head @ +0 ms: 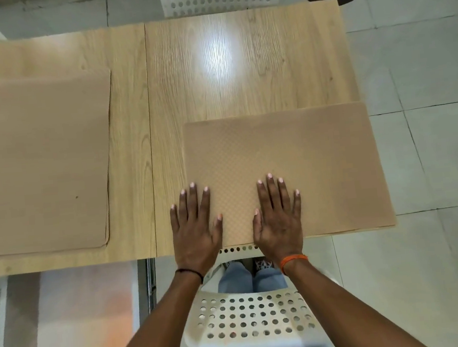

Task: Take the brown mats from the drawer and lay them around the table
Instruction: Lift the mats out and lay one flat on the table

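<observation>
A stack of brown mats (45,163) is lying on the table's (212,71) left half, reaching nearly to its near edge; L hand (193,230) is pressing flat, fingers straight, straddling the left edge of a single brown mat (305,160) at the near right corner; R hand (279,218) is resting flat on it too; a white perforated chair (250,319) is sitting below the near edge.

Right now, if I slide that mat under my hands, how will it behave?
The mat looks thin and flat, so probably light and floppy when lifted. Its right edge overhangs the table, so pushing it rightward may tip it off.
</observation>
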